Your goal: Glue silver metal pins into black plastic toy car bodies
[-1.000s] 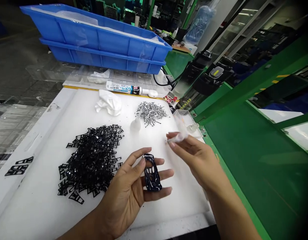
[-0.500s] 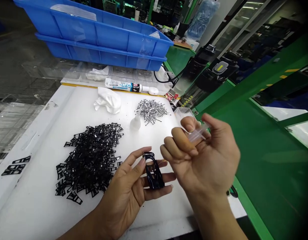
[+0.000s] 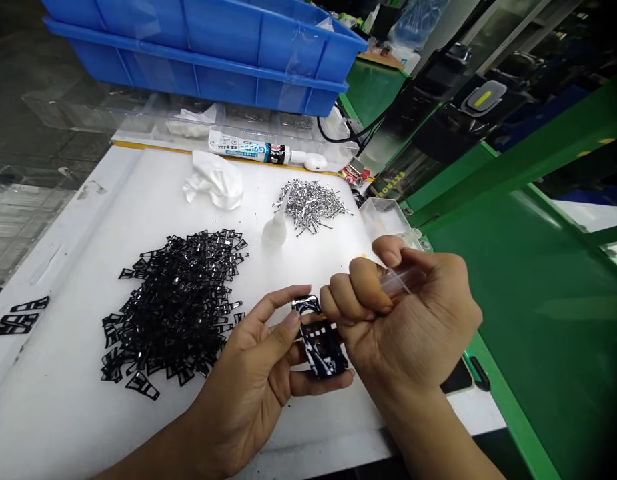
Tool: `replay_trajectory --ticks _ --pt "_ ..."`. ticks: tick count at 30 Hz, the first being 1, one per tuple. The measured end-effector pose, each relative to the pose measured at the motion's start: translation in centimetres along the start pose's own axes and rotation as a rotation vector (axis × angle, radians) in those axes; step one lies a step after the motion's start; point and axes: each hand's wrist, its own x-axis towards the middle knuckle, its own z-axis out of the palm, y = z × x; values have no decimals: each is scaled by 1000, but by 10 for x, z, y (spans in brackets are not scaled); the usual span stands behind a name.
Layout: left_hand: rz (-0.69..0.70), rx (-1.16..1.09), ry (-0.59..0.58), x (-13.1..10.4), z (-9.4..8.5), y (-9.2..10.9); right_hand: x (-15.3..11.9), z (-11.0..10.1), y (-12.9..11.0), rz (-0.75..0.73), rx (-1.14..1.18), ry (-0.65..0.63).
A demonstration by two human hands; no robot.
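Observation:
Between its thumb and fingers my left hand (image 3: pixel 258 367) holds a glossy black car-shaped part (image 3: pixel 321 340) with openings through it. My right hand (image 3: pixel 403 313) is closed round a clear plastic syringe (image 3: pixel 398 281), and its curled fingers are beside the upper right edge of the black part. The syringe's tip is hidden. Left of my hands lies a large pile of small black frames (image 3: pixel 173 307). A heap of small silvery pins (image 3: pixel 313 205) and a translucent squeeze bottle with a thin nozzle (image 3: pixel 275 231) are beyond my hands.
Crumpled white tissue (image 3: pixel 214 181) lies near the back. Behind it are a glue tube (image 3: pixel 248 148), a clear divided tray (image 3: pixel 98 115) and stacked blue bins (image 3: pixel 203 60). A small clear box (image 3: pixel 383 215) and dark bottles (image 3: pixel 438 127) stand right. Black frames (image 3: pixel 21 316) lie far left.
My right hand has come closer to the black part, its fingers now at the part's edge. The black part is tilted differently in my left hand. The camera view has shifted slightly.

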Motion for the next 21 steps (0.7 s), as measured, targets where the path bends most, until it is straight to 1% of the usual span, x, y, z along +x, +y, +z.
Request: replay_trajectory --ticks 6,13,21 --pt "-1 -19 8 0 0 0 -2 0 -1 13 3 -24" --pt "3 -34 14 2 0 -1 -3 -4 0 -26 -35 -42" --pt "16 -67 10 3 1 0 -3 1 1 -46 -59 11"
